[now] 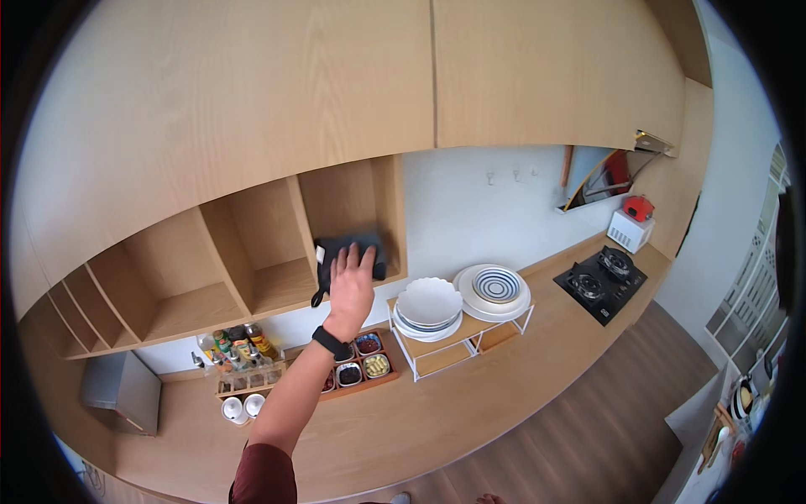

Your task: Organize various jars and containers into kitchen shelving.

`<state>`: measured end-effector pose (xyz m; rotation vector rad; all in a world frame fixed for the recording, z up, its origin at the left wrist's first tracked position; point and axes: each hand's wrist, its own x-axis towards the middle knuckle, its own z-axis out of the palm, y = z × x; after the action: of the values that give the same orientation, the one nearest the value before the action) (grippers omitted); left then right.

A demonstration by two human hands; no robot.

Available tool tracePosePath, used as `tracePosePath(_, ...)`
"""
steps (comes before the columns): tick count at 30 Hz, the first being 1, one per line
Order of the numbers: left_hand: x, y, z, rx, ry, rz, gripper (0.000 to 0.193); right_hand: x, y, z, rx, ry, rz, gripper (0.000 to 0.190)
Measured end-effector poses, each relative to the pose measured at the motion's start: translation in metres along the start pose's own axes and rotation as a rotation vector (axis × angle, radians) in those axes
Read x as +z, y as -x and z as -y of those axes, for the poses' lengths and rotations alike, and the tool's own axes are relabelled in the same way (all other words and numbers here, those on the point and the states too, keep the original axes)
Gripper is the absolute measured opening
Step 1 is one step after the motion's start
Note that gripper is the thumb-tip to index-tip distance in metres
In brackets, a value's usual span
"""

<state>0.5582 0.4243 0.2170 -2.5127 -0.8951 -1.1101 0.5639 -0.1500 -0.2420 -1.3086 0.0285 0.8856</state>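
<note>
My left hand, with a black band on the wrist, is raised to the right-hand compartment of the wooden wall shelf. Its palm and spread fingers lie over a dark grey folded cloth, perhaps an oven mitt. The cloth has a white tag and a hanging loop; part of it is hidden behind the fingers. Only a few fingers of my right hand show at the bottom edge, too little to tell their hold.
Below are a divided wooden tray of small bowls, seasoning bottles, white lidded jars and a rack carrying bowls and plates. A gas hob lies right. Cabinet doors hang overhead; one lift-up flap stands ajar.
</note>
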Motion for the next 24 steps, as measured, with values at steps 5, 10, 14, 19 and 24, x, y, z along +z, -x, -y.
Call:
tracePosePath(5,0.076,0.021,0.007,-0.221,-0.221,0.174,0.043,-0.009,0.01,-0.014,0.079,-0.027,-0.118,0.04)
tracePosePath(10,0.084,-0.04,0.042,-0.35,0.072,0.365,0.028,-0.026,0.019,-0.034,0.106,-0.061,-0.135,0.036)
tracePosePath(14,0.101,-0.068,0.053,-0.42,0.101,0.402,0.03,-0.03,0.015,-0.039,0.139,-0.073,-0.19,0.034)
tracePosePath(19,0.132,-0.076,0.061,-0.437,0.006,0.337,0.032,-0.03,0.014,-0.043,0.074,-0.096,-0.145,0.035)
tracePosePath(24,0.122,-0.083,0.042,-0.254,0.146,0.438,0.031,-0.032,0.018,-0.039,0.128,-0.062,-0.212,0.04)
